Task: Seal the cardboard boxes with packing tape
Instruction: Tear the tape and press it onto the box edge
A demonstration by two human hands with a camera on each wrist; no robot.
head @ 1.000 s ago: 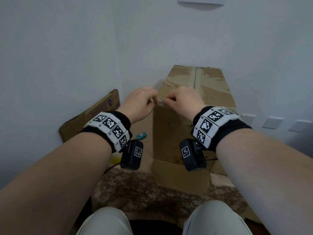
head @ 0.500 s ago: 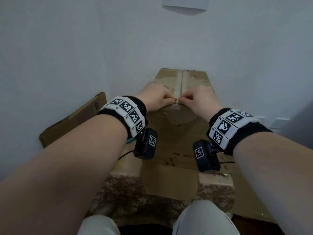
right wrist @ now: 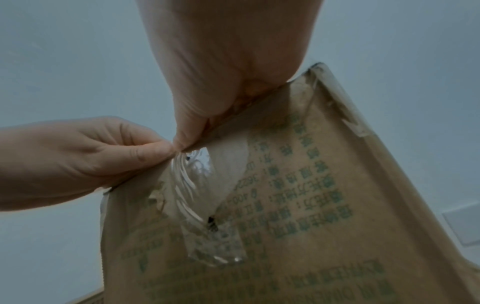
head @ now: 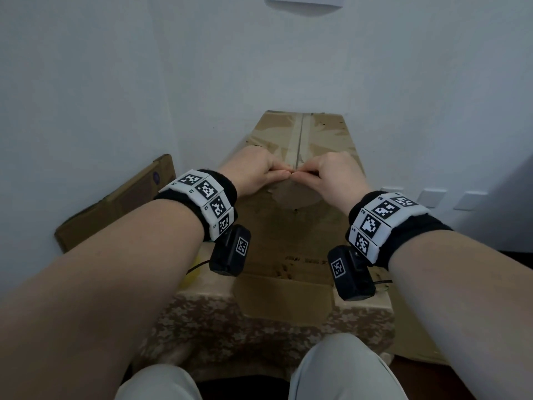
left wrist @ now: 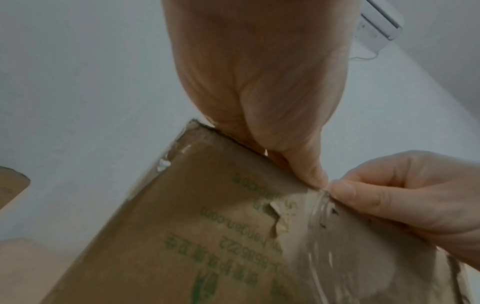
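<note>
Top seam of the box (head: 323,134) already carried a strip of clear tape (right wrist: 207,205) running over the near edge and down the front. Left hand (head: 253,171) and right hand (head: 334,174) both pinched the tape at that edge, thumbs touching. Probably the last press-down; other boxes not judged. Box stood on a camouflage-patterned surface (head: 202,321), flat cardboard (head: 115,209) leaning against the white wall (head: 115,82).

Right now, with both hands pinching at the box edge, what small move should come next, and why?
Probably press the clear tape down flat: left hand and right hand pinch it at the cardboard box top edge, and it looks wrinkled.
</note>
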